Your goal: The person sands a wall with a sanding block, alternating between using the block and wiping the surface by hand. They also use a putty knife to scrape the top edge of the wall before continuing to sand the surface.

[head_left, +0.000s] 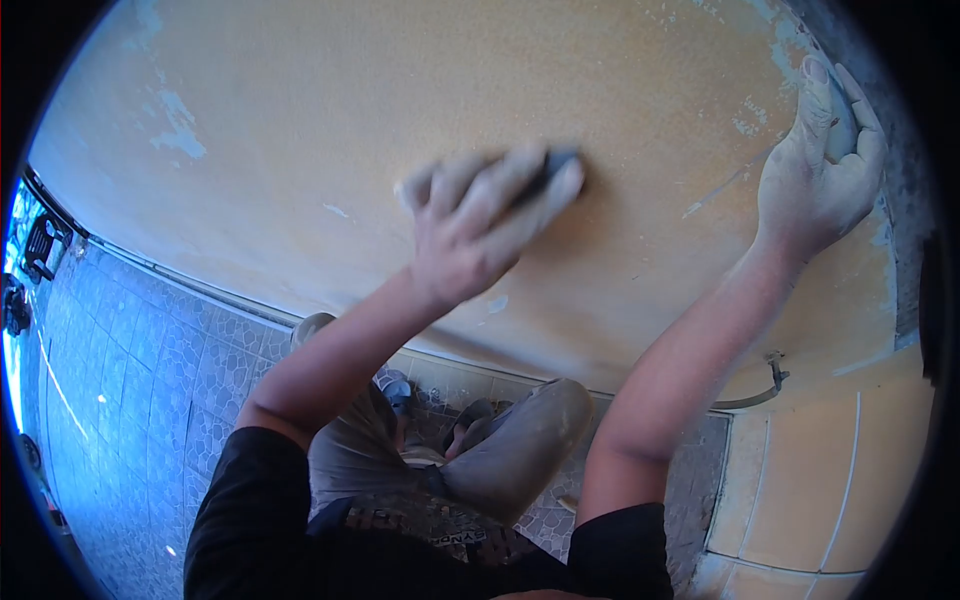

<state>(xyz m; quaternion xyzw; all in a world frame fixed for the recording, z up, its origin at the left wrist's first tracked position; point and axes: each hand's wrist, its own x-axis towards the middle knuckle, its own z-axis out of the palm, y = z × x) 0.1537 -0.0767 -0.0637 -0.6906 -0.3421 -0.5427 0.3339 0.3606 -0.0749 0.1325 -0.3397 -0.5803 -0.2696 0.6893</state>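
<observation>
My left hand is smeared by motion against a yellowish-tan wall. Its fingers press a dark piece of sandpaper to the surface, near the middle of the view. Higher up at the far right, my right hand grips the wall's edge, thumb on the near side and fingers round the other. Pale dust coats this hand. Light bluish patches of worn paint show on the wall at the left and along its right edge.
Below the wall lies a stone-patterned tiled floor, with my bent knees and sandalled feet close to the wall's foot. A pipe with a tap sticks out at lower right, beside yellow tiles. A dark chair stands far left.
</observation>
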